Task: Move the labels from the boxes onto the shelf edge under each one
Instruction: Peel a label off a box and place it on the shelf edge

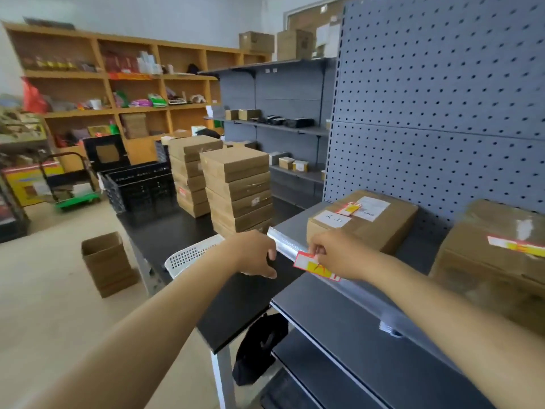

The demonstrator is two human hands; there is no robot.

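From the head cam: your right hand (339, 255) has its fingers curled in, pinching the top edge of a red-bordered white label with a yellow patch (314, 265). That label sits right against the clear plastic strip on the grey metal shelf edge (284, 245), just below the near brown cardboard box with white stickers on top (380, 228). A second red-and-yellow label (349, 208) lies on top of that same box, at about 12 o'clock from your right hand.

Your left hand (255, 255) is at 9 o'clock from the right one, fingers curled around the left end of the strip with the thumb underneath, touching it.

Over at 3 o'clock there's another brown cardboard box wrapped in clear tape (486, 261), and it has its own red-and-yellow label (516, 246) on top.

Around 10 o'clock from your hands, two stacks of flat brown cartons (236, 187) stand on a dark table (165, 234), with a white perforated plastic basket (188, 255) just beside your left wrist. Behind the shelf is a grey pegboard panel (442, 98).
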